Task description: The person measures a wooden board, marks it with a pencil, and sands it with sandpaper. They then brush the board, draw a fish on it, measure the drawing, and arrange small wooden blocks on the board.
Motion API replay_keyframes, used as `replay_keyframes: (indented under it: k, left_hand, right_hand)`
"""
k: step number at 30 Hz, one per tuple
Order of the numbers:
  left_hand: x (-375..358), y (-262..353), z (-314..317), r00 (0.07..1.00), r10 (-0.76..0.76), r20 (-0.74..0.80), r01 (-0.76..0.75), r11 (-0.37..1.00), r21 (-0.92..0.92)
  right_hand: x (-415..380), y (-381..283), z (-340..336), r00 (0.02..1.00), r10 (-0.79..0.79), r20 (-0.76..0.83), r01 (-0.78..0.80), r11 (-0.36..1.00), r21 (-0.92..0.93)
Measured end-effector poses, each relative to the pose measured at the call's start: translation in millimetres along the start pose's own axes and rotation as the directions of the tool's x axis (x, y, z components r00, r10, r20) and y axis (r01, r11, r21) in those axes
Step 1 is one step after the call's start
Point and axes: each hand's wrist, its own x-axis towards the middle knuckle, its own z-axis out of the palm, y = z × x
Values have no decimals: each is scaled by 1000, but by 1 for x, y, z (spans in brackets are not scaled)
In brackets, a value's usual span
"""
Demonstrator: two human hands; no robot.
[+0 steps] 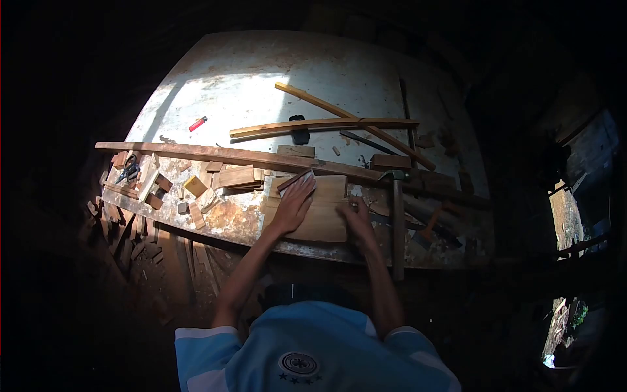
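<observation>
A flat wooden board [320, 222] lies near the front edge of the worktable. My left hand [296, 206] is pressed over a folded piece of sandpaper [295, 181], pale with a brown strip along its upper edge, on the board's upper left part. Its fingers reach forward across the sheet and hold it down. At the board's right edge, my right hand [358, 220] has its fingers curled and grips the side. A hammer [398, 222] lies just right of that hand, its handle extending past the table edge.
A long wooden batten [215, 153] crosses the worktable [215, 59] behind the board. Wood offcuts [236, 176], scissors [130, 168] and a yellow block [194, 186] lie left. Farther back are a red lighter [198, 123] and crossed strips [326, 124]. An orange-handled tool [432, 222] lies right.
</observation>
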Motion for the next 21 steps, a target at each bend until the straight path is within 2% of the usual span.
replay_keyframes:
  k: [1, 2, 4, 5, 8, 11, 12, 13, 15, 17, 18, 21]
  left_hand:
    - [8, 10, -2, 999, -38, -29, 31, 979, -199]
    - [10, 22, -2, 995, -82, -49, 56, 919, -389]
    - [10, 55, 2, 999, -39, -36, 13, 843, -538]
    - [12, 70, 0, 999, -8, -31, -12, 795, -607]
    - [2, 121, -11, 999, -21, -49, -17, 750, -662]
    - [-9, 47, 7, 978, -194, 82, 200, 742, -640]
    - [-17, 15, 15, 962, -243, 125, 264, 711, -652]
    - [-22, -20, 20, 944, -284, 166, 321, 684, -655]
    - [-15, -19, 16, 955, -261, 141, 289, 713, -639]
    - [-15, 55, -11, 992, -127, 18, 114, 806, -581]
    - [-17, 83, -25, 997, -82, 13, 75, 833, -548]
    - [-26, 42, -13, 945, -255, 206, 324, 641, -696]
  right_hand:
    - [-5, -13, 5, 997, -73, 14, 70, 985, 158]
    - [-9, -27, 10, 991, -136, -1, 134, 974, 185]
    - [-11, -49, 21, 964, -261, -48, 265, 934, 241]
    - [-9, -50, 22, 965, -261, -20, 256, 925, 282]
    - [-16, -64, 17, 961, -275, 34, 244, 896, 371]
    - [-27, -74, 26, 966, -257, 33, 189, 785, 590]
    - [-28, -75, 29, 961, -273, 51, 192, 787, 587]
    - [-31, -79, 37, 956, -291, 34, 235, 829, 507]
    - [-36, -88, 50, 943, -333, 4, 312, 888, 338]
    - [-23, -79, 54, 920, -391, 1, 373, 878, 299]
    - [-19, -78, 59, 910, -415, 2, 398, 873, 283]
    - [-19, -79, 56, 916, -400, 23, 384, 893, 233]
